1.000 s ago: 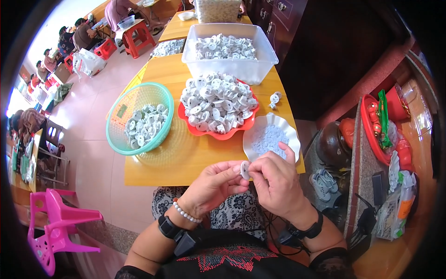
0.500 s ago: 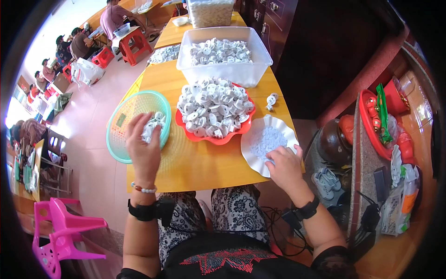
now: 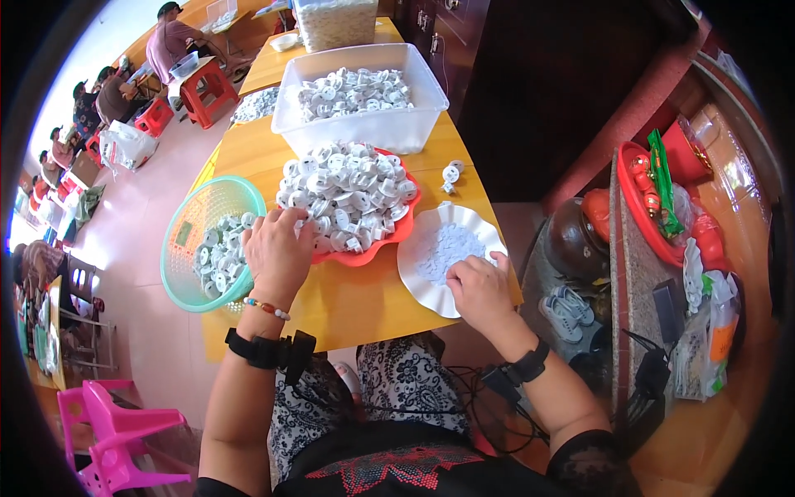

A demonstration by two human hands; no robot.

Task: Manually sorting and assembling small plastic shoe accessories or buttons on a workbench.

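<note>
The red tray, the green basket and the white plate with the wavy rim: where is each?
red tray point(image 3: 374, 249), head view, on its bare front rim.
green basket point(image 3: 192, 217), head view, on its empty mesh wall.
white plate point(image 3: 424, 286), head view, on its wavy near rim.

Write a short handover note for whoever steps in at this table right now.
Left hand: reaching into the white parts on the red tray; grip not visible.
Right hand: fingertips in the small white pieces on the white scalloped plate.
Done: some white parts lie in the green basket.
Left: a full red tray, plus more in the clear bin behind it.
</note>
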